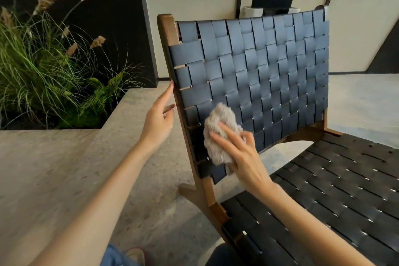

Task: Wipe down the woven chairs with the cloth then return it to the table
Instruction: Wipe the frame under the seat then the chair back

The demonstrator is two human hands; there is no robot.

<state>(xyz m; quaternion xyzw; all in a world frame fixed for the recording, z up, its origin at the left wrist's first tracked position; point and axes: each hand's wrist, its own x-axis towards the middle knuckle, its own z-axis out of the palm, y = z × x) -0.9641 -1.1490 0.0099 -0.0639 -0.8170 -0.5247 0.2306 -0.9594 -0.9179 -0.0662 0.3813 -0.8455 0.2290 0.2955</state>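
Observation:
A low woven chair [269, 67] with dark straps and a brown wooden frame fills the right half of the view, its backrest facing me. A crumpled beige cloth [218, 124] lies against the lower left of the backrest. My right hand [239, 153] presses it there with straight fingers spread over the cloth. My left hand [158, 119] is open beside the chair's left frame post, its fingertips touching the post's edge. The woven seat [336, 190] stretches toward the lower right.
A stone planter ledge [54, 157] with tall grasses and ferns [43, 60] stands at the left, close to the chair's post. A pale wall with dark panels is behind. My shoe [135, 255] shows on the speckled floor at the bottom.

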